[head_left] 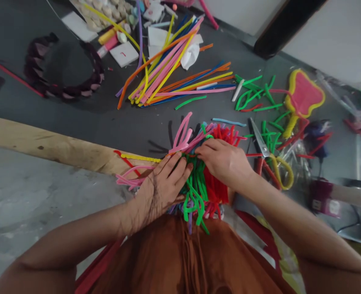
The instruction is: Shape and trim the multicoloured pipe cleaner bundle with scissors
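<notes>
At the table's front edge lies a bunched piece of fuzzy pipe cleaners [218, 183], in red, green, pink and purple strands. Across its left part rests my left hand [164, 179], gripping it with the fingers fairly straight; its thumb is mostly hidden. My right hand [224, 159] is closed in a pinch at the top of the green pipe cleaners [195, 192], between the red and pink ones. The exact spot under its fingertips is hidden. Pink loops [182, 139] stick up beyond my left fingers, and a yellow pipe cleaner [140, 157] runs out to the left.
Loose pipe cleaners [168, 61] in several colours lie at the back. Short green pieces [253, 96], yellow-handled scissors [282, 171] and a pink-and-yellow wand shape [305, 94] are on the right. A dark braided headband [67, 93] sits back left, near chalk-like sticks and papers [123, 53].
</notes>
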`<state>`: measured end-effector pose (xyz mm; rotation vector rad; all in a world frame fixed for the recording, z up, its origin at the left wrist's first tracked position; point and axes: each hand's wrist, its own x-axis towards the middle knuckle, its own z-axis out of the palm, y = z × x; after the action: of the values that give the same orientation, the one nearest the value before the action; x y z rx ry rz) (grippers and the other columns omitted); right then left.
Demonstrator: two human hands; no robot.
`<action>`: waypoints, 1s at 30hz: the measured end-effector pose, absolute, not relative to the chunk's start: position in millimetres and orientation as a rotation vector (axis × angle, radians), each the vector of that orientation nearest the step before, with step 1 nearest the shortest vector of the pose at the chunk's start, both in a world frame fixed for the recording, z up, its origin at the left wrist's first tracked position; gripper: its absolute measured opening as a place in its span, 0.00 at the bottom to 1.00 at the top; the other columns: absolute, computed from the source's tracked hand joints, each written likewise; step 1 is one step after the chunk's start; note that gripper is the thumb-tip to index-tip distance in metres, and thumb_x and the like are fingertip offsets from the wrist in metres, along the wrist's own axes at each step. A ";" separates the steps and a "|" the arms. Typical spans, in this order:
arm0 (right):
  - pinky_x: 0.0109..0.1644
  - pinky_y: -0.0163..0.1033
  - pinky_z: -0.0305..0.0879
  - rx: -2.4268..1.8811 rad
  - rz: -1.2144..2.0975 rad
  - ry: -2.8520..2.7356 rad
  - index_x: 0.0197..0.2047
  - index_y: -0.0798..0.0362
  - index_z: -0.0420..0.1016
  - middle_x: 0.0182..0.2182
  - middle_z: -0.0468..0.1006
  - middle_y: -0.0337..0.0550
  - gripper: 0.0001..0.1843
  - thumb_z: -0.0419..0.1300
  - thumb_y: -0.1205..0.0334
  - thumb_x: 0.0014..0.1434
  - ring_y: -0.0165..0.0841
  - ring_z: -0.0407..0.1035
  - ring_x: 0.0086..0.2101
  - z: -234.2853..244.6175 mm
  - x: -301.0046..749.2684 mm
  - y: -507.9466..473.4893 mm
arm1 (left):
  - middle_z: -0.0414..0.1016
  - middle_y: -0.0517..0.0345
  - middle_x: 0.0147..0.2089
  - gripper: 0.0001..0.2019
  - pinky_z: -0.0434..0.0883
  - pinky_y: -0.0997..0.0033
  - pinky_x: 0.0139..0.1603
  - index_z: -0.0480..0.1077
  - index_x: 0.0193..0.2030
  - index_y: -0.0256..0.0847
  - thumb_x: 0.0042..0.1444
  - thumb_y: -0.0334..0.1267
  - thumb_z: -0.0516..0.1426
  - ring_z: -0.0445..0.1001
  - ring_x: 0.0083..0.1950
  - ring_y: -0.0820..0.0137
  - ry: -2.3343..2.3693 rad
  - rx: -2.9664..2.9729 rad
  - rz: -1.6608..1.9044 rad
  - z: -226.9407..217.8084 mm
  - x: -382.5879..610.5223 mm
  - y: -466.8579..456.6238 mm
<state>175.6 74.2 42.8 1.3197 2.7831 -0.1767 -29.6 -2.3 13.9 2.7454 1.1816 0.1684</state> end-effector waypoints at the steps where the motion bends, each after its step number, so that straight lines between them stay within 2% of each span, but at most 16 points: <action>1: 0.33 0.36 0.65 1.333 -0.210 2.757 0.42 0.49 0.80 0.39 0.81 0.42 0.10 0.56 0.64 0.67 0.35 0.74 0.40 42.8 174.9 75.7 | 0.66 0.40 0.67 0.31 0.59 0.51 0.72 0.64 0.67 0.32 0.62 0.51 0.57 0.60 0.71 0.50 1.184 2.738 0.161 13.3 -29.5 -2.5; 5: 0.35 0.36 0.65 1.401 -0.349 2.689 0.41 0.49 0.80 0.40 0.81 0.41 0.10 0.56 0.64 0.67 0.36 0.74 0.40 40.9 177.8 80.9 | 0.65 0.42 0.69 0.32 0.56 0.52 0.74 0.61 0.69 0.34 0.63 0.50 0.56 0.57 0.73 0.52 1.195 2.706 0.113 12.9 -28.9 -3.4; 10: 0.41 0.38 0.68 1.239 -0.465 2.928 0.46 0.53 0.79 0.41 0.81 0.46 0.16 0.50 0.69 0.68 0.35 0.73 0.40 48.0 172.6 89.7 | 0.64 0.42 0.70 0.34 0.55 0.51 0.74 0.62 0.69 0.32 0.61 0.52 0.57 0.56 0.74 0.50 1.219 2.684 0.094 12.2 -25.9 -5.6; 12: 0.44 0.41 0.69 1.046 -0.414 3.060 0.44 0.55 0.80 0.40 0.81 0.49 0.17 0.49 0.71 0.67 0.38 0.71 0.41 52.8 161.2 94.9 | 0.63 0.42 0.71 0.35 0.55 0.51 0.74 0.61 0.70 0.33 0.61 0.53 0.58 0.54 0.74 0.50 1.236 2.679 0.098 9.2 -25.2 -7.6; 15: 0.48 0.44 0.69 0.822 -0.383 3.019 0.38 0.57 0.80 0.37 0.81 0.52 0.13 0.54 0.73 0.63 0.40 0.70 0.41 57.0 141.4 103.5 | 0.61 0.42 0.72 0.36 0.54 0.51 0.74 0.59 0.71 0.34 0.62 0.54 0.56 0.53 0.75 0.52 1.245 2.669 0.127 3.8 -25.1 -11.3; 18: 0.47 0.43 0.70 0.986 -0.488 2.851 0.38 0.57 0.81 0.37 0.82 0.51 0.12 0.56 0.75 0.59 0.40 0.74 0.40 55.2 129.7 110.3 | 0.61 0.41 0.71 0.36 0.51 0.50 0.75 0.57 0.72 0.33 0.63 0.54 0.54 0.53 0.75 0.53 1.249 2.677 0.129 0.5 -25.2 -13.8; 22: 0.49 0.40 0.72 1.221 -0.952 2.845 0.51 0.53 0.79 0.45 0.83 0.45 0.17 0.58 0.72 0.60 0.37 0.76 0.46 44.5 126.2 108.0 | 0.64 0.38 0.69 0.39 0.54 0.49 0.73 0.57 0.71 0.31 0.62 0.56 0.55 0.57 0.72 0.52 1.264 2.715 0.145 -1.6 -25.4 -14.3; 24: 0.49 0.40 0.73 1.235 -1.114 2.879 0.49 0.52 0.81 0.44 0.84 0.45 0.14 0.60 0.69 0.61 0.36 0.77 0.45 37.2 125.9 101.0 | 0.66 0.38 0.68 0.39 0.56 0.48 0.72 0.59 0.70 0.30 0.61 0.58 0.55 0.59 0.72 0.52 1.272 2.738 0.167 -2.5 -26.2 -14.1; 26: 0.48 0.40 0.74 1.323 -1.135 2.935 0.43 0.52 0.83 0.40 0.84 0.45 0.10 0.60 0.67 0.63 0.36 0.78 0.41 30.1 126.9 91.9 | 0.67 0.39 0.68 0.38 0.57 0.47 0.72 0.61 0.69 0.31 0.62 0.59 0.54 0.60 0.71 0.52 1.277 2.756 0.182 -2.7 -27.3 -14.1; 30: 0.46 0.39 0.76 1.422 -1.130 3.125 0.42 0.54 0.83 0.39 0.83 0.48 0.11 0.57 0.66 0.66 0.35 0.78 0.40 19.4 137.3 74.2 | 0.71 0.41 0.65 0.32 0.56 0.45 0.72 0.66 0.66 0.32 0.64 0.55 0.52 0.61 0.70 0.51 1.246 2.763 0.197 -1.1 -28.1 -14.6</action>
<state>137.3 74.2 19.4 1.4225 3.1252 -1.1301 -28.1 -14.6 -1.1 2.7634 1.2463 0.1970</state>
